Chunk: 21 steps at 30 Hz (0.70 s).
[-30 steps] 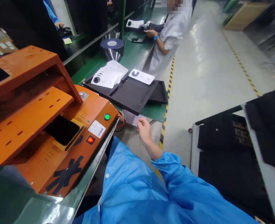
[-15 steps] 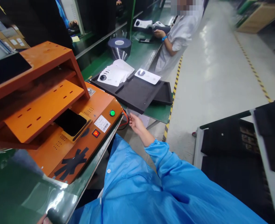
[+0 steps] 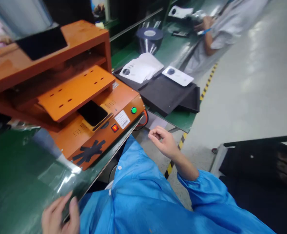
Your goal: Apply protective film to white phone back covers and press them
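My left hand (image 3: 60,216) is at the lower left over the front edge of the green bench (image 3: 14,169), thumb and fingers apart, with nothing seen in it. My right hand (image 3: 165,142) is in the air beyond the bench edge, its fingers curled in; I see nothing held. Nearest to it is the corner of an orange press-like machine (image 3: 123,94) with a lit green button (image 3: 133,110) and a red switch (image 3: 114,127). A dark phone-like slab (image 3: 93,112) lies in a yellow holder under the machine's slanted orange plate (image 3: 77,92).
Black trays (image 3: 165,92) hold fanned white phone back covers (image 3: 140,70) and a single white cover (image 3: 177,75). Behind them stands a roll of clear film (image 3: 150,34). A co-worker's arm (image 3: 210,42) is at the far bench. A dark-loaded cart (image 3: 253,175) stands at right.
My left hand has come further into view with its fingers spread. My right hand has drawn back from the machine's corner, fingers still curled. The view has shifted.
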### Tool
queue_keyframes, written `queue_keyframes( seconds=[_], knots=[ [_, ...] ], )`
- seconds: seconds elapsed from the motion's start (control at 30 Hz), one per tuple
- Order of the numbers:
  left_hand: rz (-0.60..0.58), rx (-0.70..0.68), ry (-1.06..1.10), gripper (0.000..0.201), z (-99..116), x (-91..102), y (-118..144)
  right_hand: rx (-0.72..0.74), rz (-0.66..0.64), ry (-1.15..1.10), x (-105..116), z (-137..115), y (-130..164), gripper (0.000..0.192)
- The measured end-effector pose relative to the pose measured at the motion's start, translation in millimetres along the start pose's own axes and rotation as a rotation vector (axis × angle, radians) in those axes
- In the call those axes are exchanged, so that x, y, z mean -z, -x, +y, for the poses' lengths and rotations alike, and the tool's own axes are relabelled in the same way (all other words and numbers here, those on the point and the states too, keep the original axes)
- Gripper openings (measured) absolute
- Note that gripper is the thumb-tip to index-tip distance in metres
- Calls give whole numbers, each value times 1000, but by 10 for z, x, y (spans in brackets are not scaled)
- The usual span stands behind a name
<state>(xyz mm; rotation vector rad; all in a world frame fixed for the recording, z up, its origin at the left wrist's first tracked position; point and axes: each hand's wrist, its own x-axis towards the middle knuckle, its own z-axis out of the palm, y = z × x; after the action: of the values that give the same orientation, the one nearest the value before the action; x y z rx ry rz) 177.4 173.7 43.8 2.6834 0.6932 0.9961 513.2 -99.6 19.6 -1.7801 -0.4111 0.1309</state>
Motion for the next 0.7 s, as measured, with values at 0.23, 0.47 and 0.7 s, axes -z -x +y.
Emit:
queue_keyframes(
  seconds=[0.23,0.47,0.7],
  knots=[
    [-218,-303,103,44,851,-183,-440,992,-835,697,-484,-999,146,30],
    [-245,-117,99,9,902,-170,-300,1172,-930,614,-977,-1086,268,21],
    [-87,722,729,29,505,2,-200,538,-576,-4,-1232,-985,422,18]
  ],
)
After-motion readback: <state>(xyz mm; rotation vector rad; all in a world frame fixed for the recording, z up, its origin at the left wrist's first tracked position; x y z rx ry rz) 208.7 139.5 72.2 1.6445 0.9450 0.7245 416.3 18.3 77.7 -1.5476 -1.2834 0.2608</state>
